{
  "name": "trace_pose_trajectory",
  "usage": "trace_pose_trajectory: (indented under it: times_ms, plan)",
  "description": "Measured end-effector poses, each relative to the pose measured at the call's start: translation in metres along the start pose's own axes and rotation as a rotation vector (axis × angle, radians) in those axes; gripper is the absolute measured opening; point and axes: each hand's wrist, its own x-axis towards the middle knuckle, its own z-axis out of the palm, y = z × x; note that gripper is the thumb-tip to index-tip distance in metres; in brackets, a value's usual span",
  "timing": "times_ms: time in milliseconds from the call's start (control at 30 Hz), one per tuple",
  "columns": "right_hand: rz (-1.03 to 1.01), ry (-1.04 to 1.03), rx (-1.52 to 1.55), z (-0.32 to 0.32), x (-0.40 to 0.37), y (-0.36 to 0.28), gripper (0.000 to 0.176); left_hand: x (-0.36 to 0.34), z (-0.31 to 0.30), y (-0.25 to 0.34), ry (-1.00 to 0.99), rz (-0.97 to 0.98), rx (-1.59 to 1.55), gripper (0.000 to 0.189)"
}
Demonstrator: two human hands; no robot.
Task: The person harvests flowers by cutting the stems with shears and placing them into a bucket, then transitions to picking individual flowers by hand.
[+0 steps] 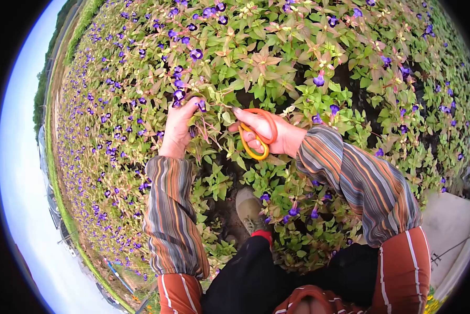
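Note:
My left hand [178,125] is closed around a bunch of stems with purple flowers [206,123] in a bed of low plants. My right hand [269,133] grips orange-and-yellow-handled scissors [257,142], with fingers through the loops. The blades point left toward the held stems and are mostly hidden among leaves. The two hands are close together, about a hand's width apart. Both arms wear striped sleeves.
A wide bed of green and reddish leaves with purple flowers [193,52] stretches away in all directions. My shoe [249,208] stands on bare soil among the plants. A pale paved strip [449,225] lies at the right.

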Motion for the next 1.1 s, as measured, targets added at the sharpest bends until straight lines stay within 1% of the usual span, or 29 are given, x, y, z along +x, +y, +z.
trace_pose_trajectory:
  times_ms: [67,167,233,300,367,400,467,500,567,667,700,733,800,833,867,967,1000,1067,1100]
  plan:
    - [-0.013,0.056,-0.086,0.002,-0.005,0.003,0.053,-0.004,-0.015,-0.008,0.063,0.013,-0.007,0.02]
    - [-0.054,0.102,-0.159,0.003,-0.016,0.001,0.051,-0.014,-0.034,-0.012,0.147,0.033,-0.079,0.023]
    - [-0.106,0.145,-0.184,0.005,-0.02,-0.002,0.049,-0.019,-0.043,-0.006,0.15,0.036,-0.127,0.024]
    - [-0.172,0.131,-0.17,0.007,-0.019,-0.007,0.049,-0.027,-0.048,0.006,0.156,0.032,-0.107,0.025]
    - [-0.191,0.143,-0.172,0.013,-0.012,-0.018,0.049,-0.027,-0.047,0.017,0.157,0.09,-0.08,0.02]
    - [-0.264,0.162,-0.219,0.015,-0.005,-0.021,0.05,-0.025,-0.046,0.022,0.159,0.115,-0.054,0.017]
    - [-0.306,0.218,-0.321,0.025,0.003,-0.032,0.048,-0.013,-0.045,0.03,0.082,0.173,0.041,0.02]
    - [-0.321,0.197,-0.385,0.025,0.01,-0.035,0.046,-0.007,-0.042,0.032,0.044,0.195,0.078,0.02]
    - [-0.35,0.153,-0.521,0.023,0.025,-0.038,0.042,-0.005,-0.015,0.046,-0.007,0.213,0.135,0.02]
    - [-0.345,0.158,-0.603,0.029,0.034,-0.033,0.039,0.024,-0.004,0.043,-0.036,0.259,0.183,0.019]
    - [-0.321,0.172,-0.589,0.031,0.034,-0.031,0.039,0.029,-0.005,0.041,-0.026,0.23,0.133,0.018]
    - [-0.326,0.178,-0.578,0.031,0.032,-0.026,0.041,0.032,-0.006,0.036,0.001,0.268,0.104,0.019]
    - [-0.314,0.174,-0.484,0.03,0.027,-0.019,0.047,0.039,-0.023,0.03,0.047,0.13,-0.058,0.022]
    - [-0.302,0.155,-0.409,0.028,0.024,-0.015,0.049,0.04,-0.037,0.027,0.031,0.041,-0.17,0.022]
    - [-0.29,0.135,-0.333,0.025,0.021,-0.011,0.052,0.044,-0.051,0.018,-0.004,0.053,-0.257,0.024]
    - [-0.255,0.089,-0.19,0.019,0.023,-0.006,0.055,0.035,-0.064,0.012,-0.013,-0.031,-0.326,0.025]
    - [-0.245,0.076,-0.156,0.019,0.024,-0.007,0.056,0.036,-0.071,0.007,-0.021,-0.021,-0.301,0.025]
    - [-0.179,0.038,-0.087,0.02,0.028,-0.009,0.056,0.037,-0.078,-0.002,0.063,-0.061,-0.367,0.024]
    - [-0.148,0.025,-0.065,0.021,0.029,-0.011,0.056,0.041,-0.083,-0.007,0.058,-0.04,-0.359,0.024]
